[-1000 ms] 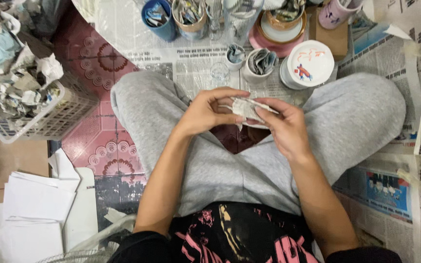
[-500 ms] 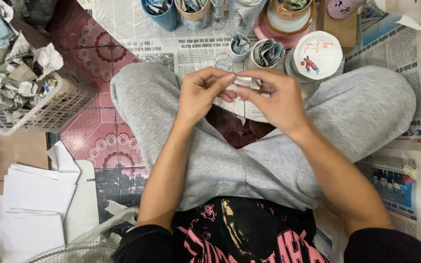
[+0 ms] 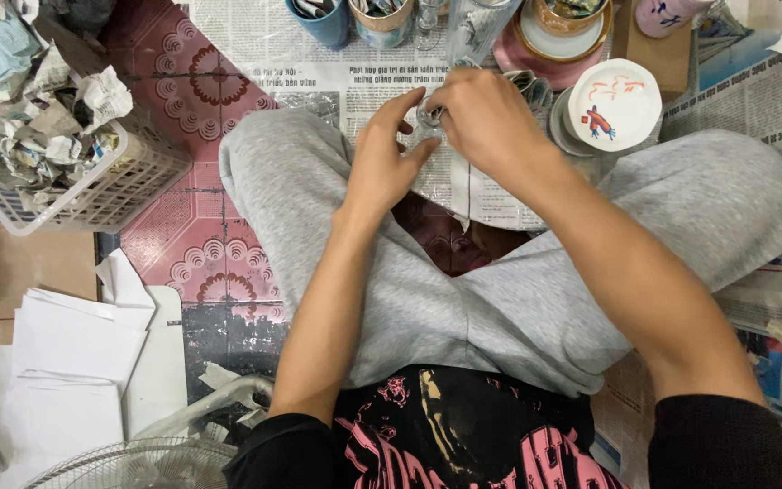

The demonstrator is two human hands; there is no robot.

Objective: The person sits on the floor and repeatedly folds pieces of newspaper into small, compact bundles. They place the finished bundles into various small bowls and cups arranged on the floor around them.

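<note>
I sit cross-legged in grey trousers on newspaper spread over the floor. Both arms reach forward past my knees. My right hand curls over a small clear glass standing on the newspaper. My left hand pinches the same glass from the near left, index finger raised. The folded scrap of paper I held before is hidden under my fingers. Just right of my right hand, a cup stuffed with folded paper peeks out.
A white bowl painted with a red fish sits to the right. Cups and glasses stand along the far edge, among them a blue cup and a tall glass. On the left are a white basket of crumpled newspaper, white sheets and a fan grille.
My hands moved from my lap, where they worked a folded scrap of paper, forward onto the small glass on the newspaper. The view shifted forward with them.
</note>
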